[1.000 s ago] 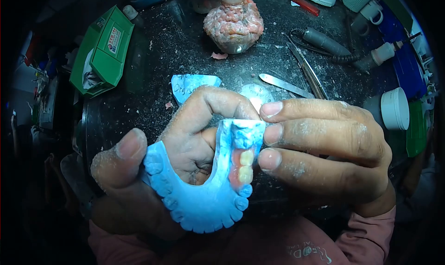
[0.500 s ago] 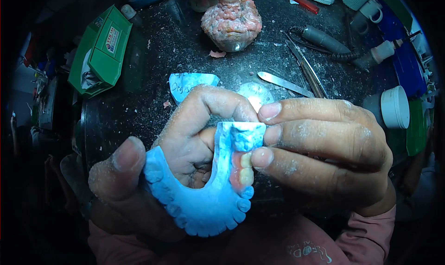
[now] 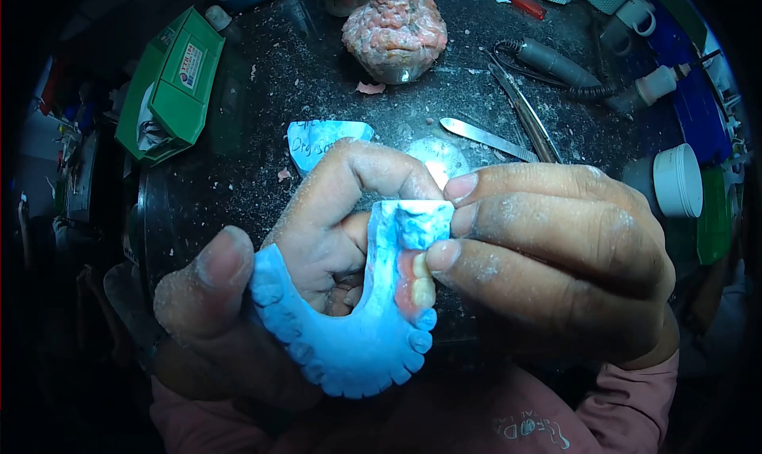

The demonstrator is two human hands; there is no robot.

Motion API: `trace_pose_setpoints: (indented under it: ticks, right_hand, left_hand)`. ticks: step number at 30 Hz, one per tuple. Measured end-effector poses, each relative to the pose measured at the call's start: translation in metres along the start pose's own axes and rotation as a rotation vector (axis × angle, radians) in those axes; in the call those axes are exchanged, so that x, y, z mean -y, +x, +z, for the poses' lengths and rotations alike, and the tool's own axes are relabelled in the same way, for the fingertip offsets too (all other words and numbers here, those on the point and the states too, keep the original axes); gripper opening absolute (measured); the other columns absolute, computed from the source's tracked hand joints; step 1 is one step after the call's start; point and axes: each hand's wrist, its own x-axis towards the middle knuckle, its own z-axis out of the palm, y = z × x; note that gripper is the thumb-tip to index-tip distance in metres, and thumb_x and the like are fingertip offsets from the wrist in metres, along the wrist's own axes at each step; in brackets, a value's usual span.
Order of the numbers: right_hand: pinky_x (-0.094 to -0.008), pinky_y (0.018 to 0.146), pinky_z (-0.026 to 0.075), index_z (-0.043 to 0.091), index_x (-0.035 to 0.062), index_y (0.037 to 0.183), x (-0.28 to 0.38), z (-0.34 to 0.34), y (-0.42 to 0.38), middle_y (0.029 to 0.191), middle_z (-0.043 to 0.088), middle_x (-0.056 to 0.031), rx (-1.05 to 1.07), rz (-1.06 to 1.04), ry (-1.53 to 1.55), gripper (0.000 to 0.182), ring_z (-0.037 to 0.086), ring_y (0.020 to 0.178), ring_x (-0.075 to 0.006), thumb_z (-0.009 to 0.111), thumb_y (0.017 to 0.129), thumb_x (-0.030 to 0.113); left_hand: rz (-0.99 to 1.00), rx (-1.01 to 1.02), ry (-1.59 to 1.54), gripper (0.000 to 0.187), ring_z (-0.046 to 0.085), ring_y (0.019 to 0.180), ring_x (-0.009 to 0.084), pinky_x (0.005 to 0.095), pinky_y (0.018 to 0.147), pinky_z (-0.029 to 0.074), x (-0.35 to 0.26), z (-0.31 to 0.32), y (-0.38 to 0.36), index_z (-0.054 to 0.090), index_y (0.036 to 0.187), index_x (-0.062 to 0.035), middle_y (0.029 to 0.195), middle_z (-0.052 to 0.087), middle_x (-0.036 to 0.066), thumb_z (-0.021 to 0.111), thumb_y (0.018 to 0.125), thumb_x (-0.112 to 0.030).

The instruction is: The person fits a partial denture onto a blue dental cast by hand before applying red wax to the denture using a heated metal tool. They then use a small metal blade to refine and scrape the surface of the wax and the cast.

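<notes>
A blue horseshoe-shaped dental cast (image 3: 349,343) is held up in front of me, its row of teeth along the lower edge. My left hand (image 3: 294,240) grips it from the left, thumb at the left end and bent fingers behind it. A small pink piece with yellowish-white teeth (image 3: 416,283) sits on the cast's right arm. My right hand (image 3: 556,255) has its fingertips against the cast's upper right end, one of them touching near the pale teeth. The right thumb is hidden.
Behind my hands lie a blue block with writing (image 3: 305,148), a metal blade (image 3: 484,139) and tweezers (image 3: 524,109). Farther back stands a pink-crusted burner (image 3: 394,37). A green box (image 3: 178,85) is left; a handpiece (image 3: 556,63) and white tub (image 3: 677,182) are right.
The cast has tilted slightly and shifted a little upward in my hands. My right fingers have moved slightly up and left with it.
</notes>
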Motion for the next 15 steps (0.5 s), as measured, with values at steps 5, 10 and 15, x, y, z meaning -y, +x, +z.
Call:
trace_pose_setpoints:
  ticks: [5, 10, 15]
  right_hand:
    - [-0.0325, 0.075, 0.061, 0.064, 0.0038, 0.097, -0.01, -0.008, -0.001, 0.095, 0.061, -0.0076, 0.003, 0.008, 0.065, 0.023, 0.068, 0.088, -0.0211, 0.075, 0.076, 0.005]
    - [-0.036, 0.078, 0.061, 0.064, 0.0042, 0.098, -0.014, 0.001, -0.001, 0.097, 0.064, -0.0105, -0.04, 0.018, 0.112, 0.023, 0.069, 0.093, -0.0247, 0.074, 0.077, 0.002]
    - [-0.0379, 0.079, 0.06, 0.066, 0.0005, 0.1, -0.02, -0.01, 0.002, 0.098, 0.068, -0.0165, 0.048, -0.005, 0.132, 0.022, 0.069, 0.092, -0.0271, 0.068, 0.078, 0.0]
  left_hand:
    - [-0.025, 0.104, -0.361, 0.087, 0.06, 0.086, 0.0242, 0.0313, 0.075, 0.049, 0.002, -0.009, 0.0, 0.035, 0.124, 0.0067, 0.102, 0.056, 0.02, 0.041, 0.079, -0.068]
    - [-0.077, -0.215, -0.266, 0.086, 0.058, 0.074, 0.0235, 0.0312, 0.068, 0.048, -0.004, 0.015, 0.01, 0.034, 0.127, 0.0079, 0.09, 0.058, 0.018, 0.041, 0.08, -0.064]
    - [-0.113, -0.304, -0.305, 0.085, 0.05, 0.06, 0.0186, 0.0288, 0.057, 0.04, -0.003, 0.02, 0.012, 0.036, 0.127, 0.0048, 0.074, 0.053, 0.012, 0.037, 0.081, -0.066]
